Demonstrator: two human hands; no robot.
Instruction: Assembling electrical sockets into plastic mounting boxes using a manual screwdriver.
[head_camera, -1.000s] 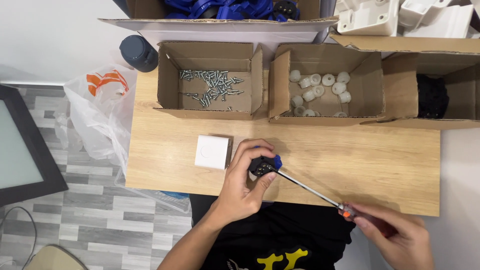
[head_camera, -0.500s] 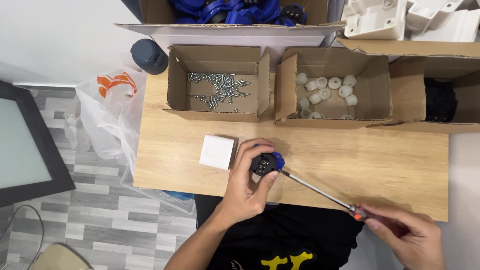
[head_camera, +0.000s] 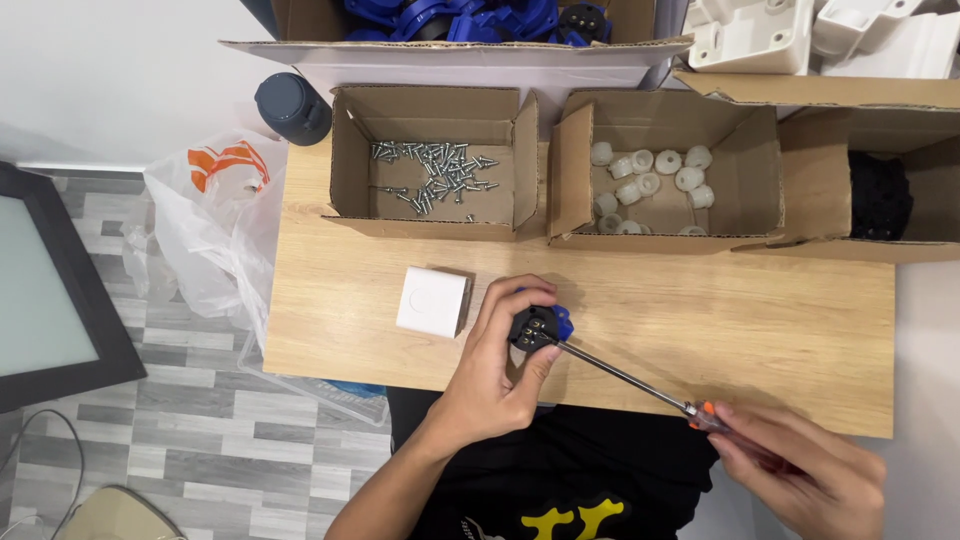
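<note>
Left hand clamped round black-and-blue part, steadying it against screwdriver gripped in right hand, above worktop

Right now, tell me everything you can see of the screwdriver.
The screwdriver has a long thin metal shaft and an orange-collared handle mostly hidden in the right hand. It lies slanted above the wooden table, its tip set against the small black and blue part gripped by the left hand.
</note>
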